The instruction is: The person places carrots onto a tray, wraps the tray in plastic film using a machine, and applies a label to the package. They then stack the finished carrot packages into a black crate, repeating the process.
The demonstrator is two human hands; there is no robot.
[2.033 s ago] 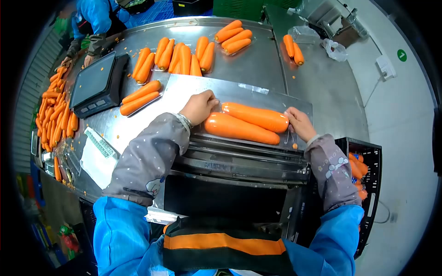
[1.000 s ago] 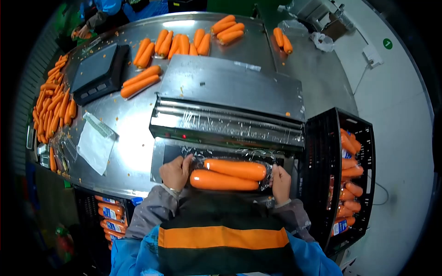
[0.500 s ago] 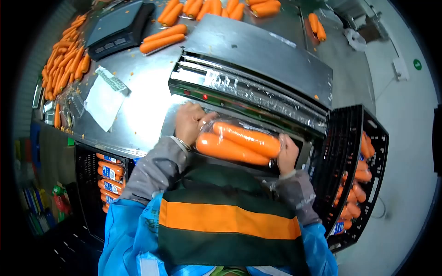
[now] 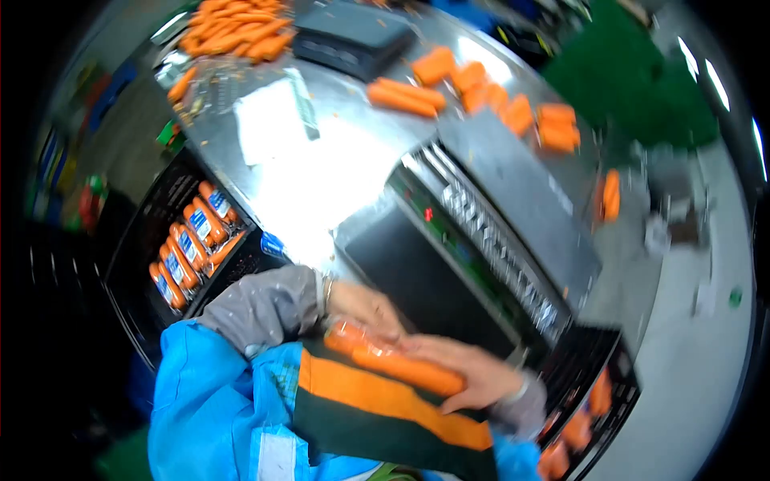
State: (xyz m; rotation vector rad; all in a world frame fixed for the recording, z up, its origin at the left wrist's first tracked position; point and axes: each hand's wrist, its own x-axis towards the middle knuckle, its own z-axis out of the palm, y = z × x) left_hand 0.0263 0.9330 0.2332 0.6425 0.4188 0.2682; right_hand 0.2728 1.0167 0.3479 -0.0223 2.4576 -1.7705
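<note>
A clear-wrapped pack of carrots (image 4: pixel 393 363) is close in front of my apron, slightly smeared by motion. My right hand (image 4: pixel 473 370) grips its right part, with fingers along the far side and the thumb at the near side. At the pack's left end, my left hand (image 4: pixel 366 311) is closed on the far side, its fingertips partly blurred. Beyond both hands lies the dark flat plate (image 4: pixel 425 264) of a film wrapping machine (image 4: pixel 489 240), whose film roller runs along its far side.
A black crate (image 4: pixel 144 240) with labelled carrot packs stands at my left, another black crate (image 4: pixel 597 353) at my right. On the steel table (image 4: pixel 216 144) are a scale (image 4: pixel 353 36), a white paper sheet (image 4: pixel 269 120), a heap of carrots (image 4: pixel 237 32) and several carrot bundles (image 4: pixel 481 88).
The carrot pack has come off the machine's plate toward my body, held in both hands. My right hand has shifted from its end to over it. The view has turned left.
</note>
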